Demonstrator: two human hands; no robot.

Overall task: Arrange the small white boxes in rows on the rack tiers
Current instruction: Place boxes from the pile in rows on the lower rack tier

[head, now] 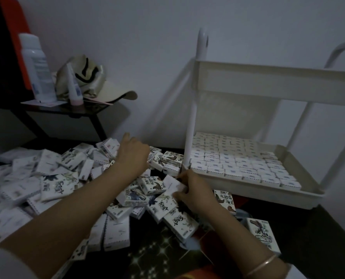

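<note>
A heap of small white boxes [52, 178] with dark ink drawings covers the floor at left and centre. My left hand [132, 153] reaches into the far side of the heap, and whether its fingers grip a box is hidden. My right hand [194, 191] holds one white box [172, 183] close to the front left corner of the white rack [300, 199]. The rack's lower tier carries several neat rows of boxes [238, 158] laid flat. Its upper tier [278, 85] shows only its side wall.
A dark side table [70, 110] stands at the back left with a white bottle [37, 67], a small tube [73, 87] and a beige cap [91, 81]. A dark patterned mat [163, 250] lies under the boxes. Pale walls close in behind the rack.
</note>
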